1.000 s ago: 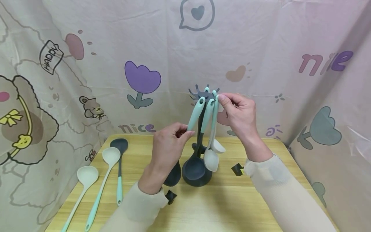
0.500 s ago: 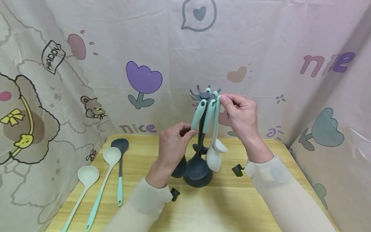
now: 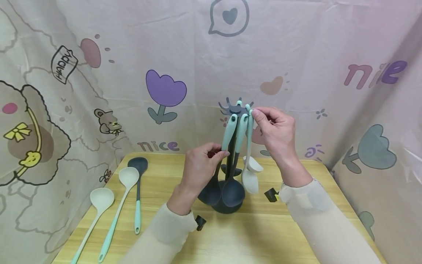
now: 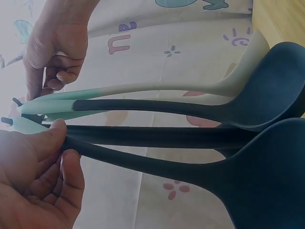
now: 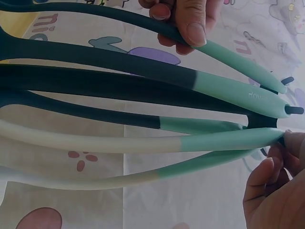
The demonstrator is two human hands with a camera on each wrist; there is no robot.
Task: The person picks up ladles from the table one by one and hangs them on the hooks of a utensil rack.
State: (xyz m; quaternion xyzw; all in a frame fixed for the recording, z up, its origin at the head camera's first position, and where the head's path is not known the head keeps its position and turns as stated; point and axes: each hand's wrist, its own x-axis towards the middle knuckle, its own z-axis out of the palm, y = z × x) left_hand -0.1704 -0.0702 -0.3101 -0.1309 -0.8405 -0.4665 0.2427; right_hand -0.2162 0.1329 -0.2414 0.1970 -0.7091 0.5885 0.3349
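A dark utensil stand with a prong-topped rack (image 3: 234, 110) holds several mint-handled utensils. With thumb and fingers, my left hand (image 3: 201, 165) pinches the handle of a dark ladle (image 3: 209, 194); the hole at its top end sits on a front prong. Beside it hangs a second dark ladle (image 3: 233, 193). My right hand (image 3: 278, 128) is up at the rack's right side, pinching the top end of a white spoon's (image 3: 250, 182) handle. A white ladle (image 3: 255, 165) hangs behind that spoon. In the right wrist view the right fingertips meet the white spoon's mint handle (image 5: 228, 141) end.
Two white ladles (image 3: 102, 198) (image 3: 128, 176) and one dark spoon (image 3: 137, 164) lie on the wooden table (image 3: 270, 234) at the left. The stand's round base (image 3: 227, 209) rests mid-table. A printed curtain (image 3: 204, 73) surrounds the back and sides.
My left hand has shifted right, bringing its ladle's head in close to the stand. The neighbouring dark ladle and the white spoon have swung rightward. My right hand stays at the rack.
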